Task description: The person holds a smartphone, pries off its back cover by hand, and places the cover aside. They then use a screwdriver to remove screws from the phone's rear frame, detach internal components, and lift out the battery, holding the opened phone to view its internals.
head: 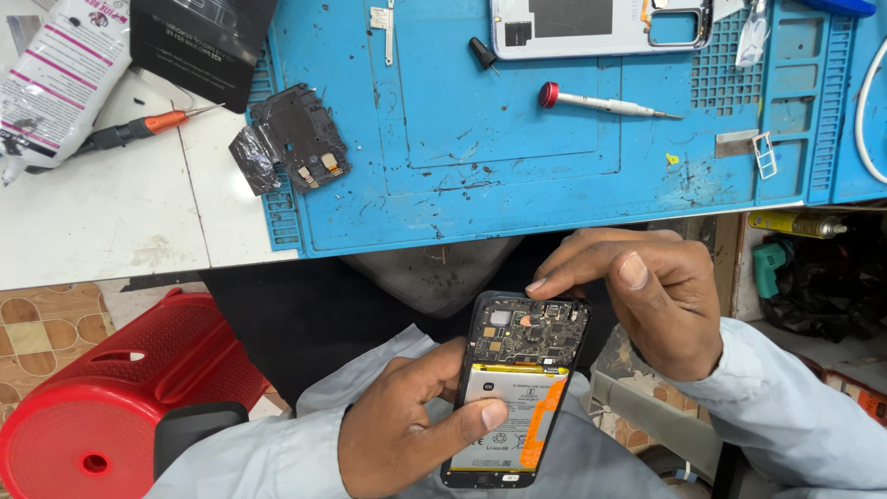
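Observation:
An opened smartphone (514, 388) with its back off shows a dark circuit board on top and a white battery with an orange strip below. My left hand (407, 430) grips it from the left side, thumb lying across the battery. My right hand (647, 296) hovers over the phone's top end, with fingertips touching the upper edge near the board. The phone is held over my lap, below the table edge.
A blue work mat (517, 166) covers the white table (102, 222). On it lie a red-capped screwdriver (601, 102), a white phone back cover (591, 26), a black inner frame piece (300, 134) and a SIM tray (765, 155). An orange-handled tool (139, 129) lies left. A red stool (120, 388) stands lower left.

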`<control>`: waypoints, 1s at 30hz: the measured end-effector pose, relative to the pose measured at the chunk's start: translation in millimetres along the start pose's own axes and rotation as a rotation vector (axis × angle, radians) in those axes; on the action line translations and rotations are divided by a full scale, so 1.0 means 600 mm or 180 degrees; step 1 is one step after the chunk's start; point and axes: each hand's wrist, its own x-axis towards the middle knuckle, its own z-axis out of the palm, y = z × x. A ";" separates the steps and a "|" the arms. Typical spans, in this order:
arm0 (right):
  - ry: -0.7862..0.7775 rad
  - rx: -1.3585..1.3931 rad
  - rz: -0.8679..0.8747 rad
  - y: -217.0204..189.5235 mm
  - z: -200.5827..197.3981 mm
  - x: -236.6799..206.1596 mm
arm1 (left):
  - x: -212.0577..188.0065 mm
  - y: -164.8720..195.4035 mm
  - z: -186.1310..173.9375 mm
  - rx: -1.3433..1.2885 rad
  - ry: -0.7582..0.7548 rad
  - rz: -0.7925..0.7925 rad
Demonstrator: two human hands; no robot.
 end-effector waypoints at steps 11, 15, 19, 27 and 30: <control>0.0043 -0.0011 0.0089 0.001 0.002 0.003 | 0.002 0.005 -0.005 -0.0075 -0.0171 -0.0039; 0.0049 -0.0073 0.0103 0.001 0.002 0.007 | 0.002 0.006 -0.010 -0.0215 -0.0244 -0.0136; 0.0069 -0.0111 0.0104 0.003 0.003 0.011 | 0.003 0.004 -0.011 -0.0476 -0.0304 -0.0262; 0.0066 -0.0148 0.0097 0.007 0.004 0.013 | 0.006 -0.002 -0.013 -0.0987 -0.0416 -0.0263; 0.0067 -0.0137 0.0050 0.010 0.004 0.016 | 0.008 -0.004 -0.016 -0.1161 -0.0419 -0.0304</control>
